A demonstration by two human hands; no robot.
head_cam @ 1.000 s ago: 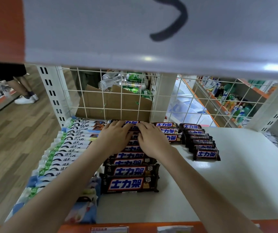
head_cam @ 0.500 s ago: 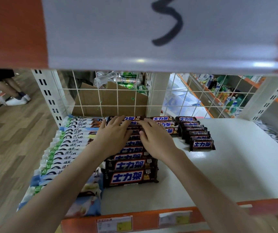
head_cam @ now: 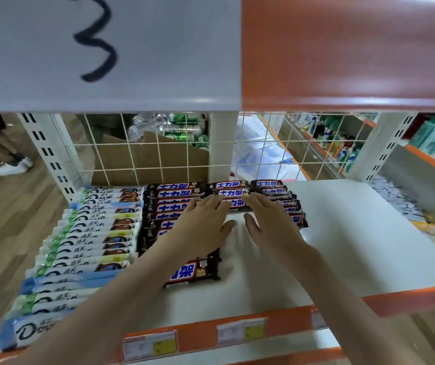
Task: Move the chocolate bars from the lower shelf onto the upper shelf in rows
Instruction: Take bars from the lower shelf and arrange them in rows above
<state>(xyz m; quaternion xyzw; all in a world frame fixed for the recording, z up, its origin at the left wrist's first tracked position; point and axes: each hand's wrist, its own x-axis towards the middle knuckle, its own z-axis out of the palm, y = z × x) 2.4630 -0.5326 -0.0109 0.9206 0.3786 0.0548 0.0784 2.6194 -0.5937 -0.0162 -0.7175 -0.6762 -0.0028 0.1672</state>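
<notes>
A: hands?
B: left hand [head_cam: 202,227] and right hand [head_cam: 271,225] both flat, fingers straight, gripping nothing.
A: chocolate bars [head_cam: 170,206]?
B: 12 o'clock, rows on white shelf [head_cam: 355,241]. Fingertips over middle row [head_cam: 230,193].

Both of the person's forearms are bare from the bottom edge of the view up to the wrists, with no sleeve, cuff or glove showing on either. The left hand [head_cam: 203,227] and the right hand [head_cam: 271,225] are bare as well; no ring, watch, bracelet or band is visible on the fingers [head_cam: 253,201] or wrists. The fingernails look short and unpainted, though blur makes that hard to confirm. The arms are slim and smooth, without visible marks.
</notes>
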